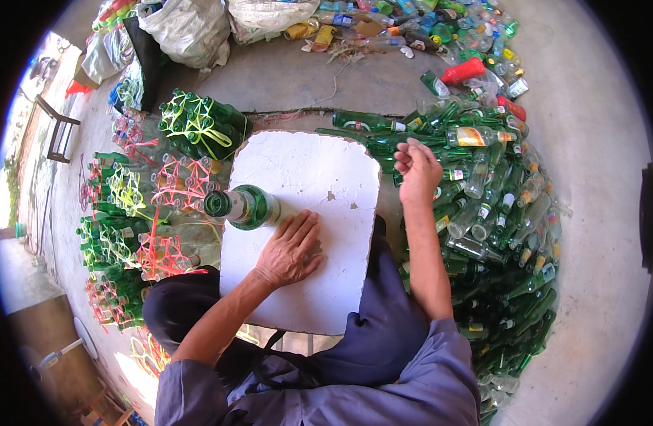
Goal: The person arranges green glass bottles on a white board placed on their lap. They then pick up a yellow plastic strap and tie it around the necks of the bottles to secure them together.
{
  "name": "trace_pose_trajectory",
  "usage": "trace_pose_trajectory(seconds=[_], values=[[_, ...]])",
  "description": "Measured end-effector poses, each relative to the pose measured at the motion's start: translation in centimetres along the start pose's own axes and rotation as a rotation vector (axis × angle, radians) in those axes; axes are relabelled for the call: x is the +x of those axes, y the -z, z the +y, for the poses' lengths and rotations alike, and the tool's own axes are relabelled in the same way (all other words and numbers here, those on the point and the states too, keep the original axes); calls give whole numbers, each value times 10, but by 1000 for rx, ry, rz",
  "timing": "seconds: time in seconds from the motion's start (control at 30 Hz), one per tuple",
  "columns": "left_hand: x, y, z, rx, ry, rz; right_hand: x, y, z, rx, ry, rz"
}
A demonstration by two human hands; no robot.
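Green glass makes up the beer bottle that appears to stand upright on the chipped white board, toward its left edge, between the person's knees. Just beside its base the left hand lies palm down on the board, fingers stretched out and grasping nothing; whether the fingertips touch the glass I cannot tell. Farther right, the right hand is raised near the heap of loose glass bottles, fingers loosely bent with nothing visible in them. As I judge it, the standing bottle could topple if the left hand nudged its base or a knee tilted the board, and its place near the edge could then send it off onto the strapped bundles. Reaching carelessly into the heap might set its crisscrossed bottles rolling, and any chipped glass could cut bare fingers. As for containers, at least 2 white woven sacks bulge at the far side, but their contents are hidden. Yellow straps hold 1 bundle of green bottles beyond the board's left corner; red straps bind the clear bottles nearer. Whether liquid remains inside the bottles is too small to tell.
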State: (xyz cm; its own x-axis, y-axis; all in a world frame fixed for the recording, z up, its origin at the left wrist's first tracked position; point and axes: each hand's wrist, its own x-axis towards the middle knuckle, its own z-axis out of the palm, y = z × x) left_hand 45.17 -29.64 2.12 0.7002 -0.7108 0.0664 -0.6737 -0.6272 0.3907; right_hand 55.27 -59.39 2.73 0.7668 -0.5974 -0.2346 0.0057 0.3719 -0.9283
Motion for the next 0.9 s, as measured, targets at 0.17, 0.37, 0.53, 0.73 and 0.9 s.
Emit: trace_pose_trajectory(seconds=[0.17, 0.37, 0.53, 0.73, 0.9], values=[[1, 1, -1, -1, 2, -5, 62, 58, 82, -362, -352, -31], [3, 5, -1, -8, 23, -48, 97, 92, 158, -367, -509, 114], [3, 2, -3, -16, 26, -62, 114, 101, 180, -240, -622, 241], [5, 3, -2, -21, 43, -93, 129, 119, 199, 36, -661, 21], [6, 7, -1, -22, 59, -104, 126, 120, 233, 114, -746, 82]])
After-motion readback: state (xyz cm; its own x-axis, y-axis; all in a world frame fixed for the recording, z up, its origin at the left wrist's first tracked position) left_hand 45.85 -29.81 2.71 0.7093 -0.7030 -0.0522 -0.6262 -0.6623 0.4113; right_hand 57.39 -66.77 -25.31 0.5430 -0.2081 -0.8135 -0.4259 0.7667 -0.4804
